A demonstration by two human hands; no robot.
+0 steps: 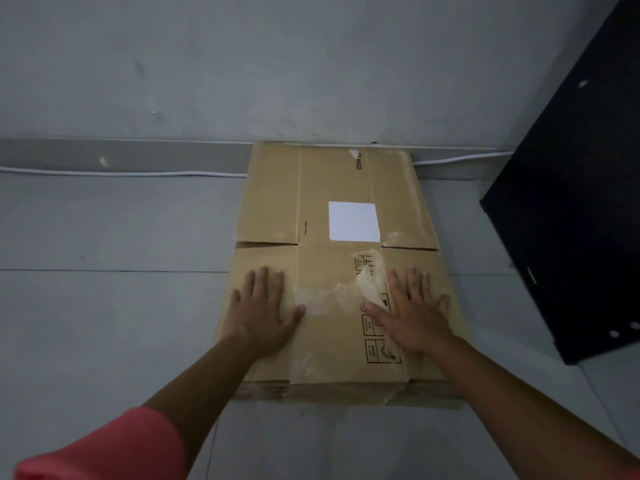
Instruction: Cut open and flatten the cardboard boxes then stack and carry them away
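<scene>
A stack of flattened brown cardboard boxes [332, 188] lies on the grey floor, its far end against the wall's skirting. The top sheet carries a white label [353, 221], torn tape marks and printed handling symbols. My left hand [265, 310] rests flat on the near left part of the top sheet, fingers spread. Palm down with fingers apart, my right hand [410, 308] lies on the near right part. Neither hand grips anything. Several layered cardboard edges show at the stack's near end [311, 391].
A black panel or piece of furniture [575, 202] stands at the right, close to the stack. A white cable [121, 173] runs along the skirting behind the cardboard. Grey tiled floor [104, 306] spreads to the left and in front.
</scene>
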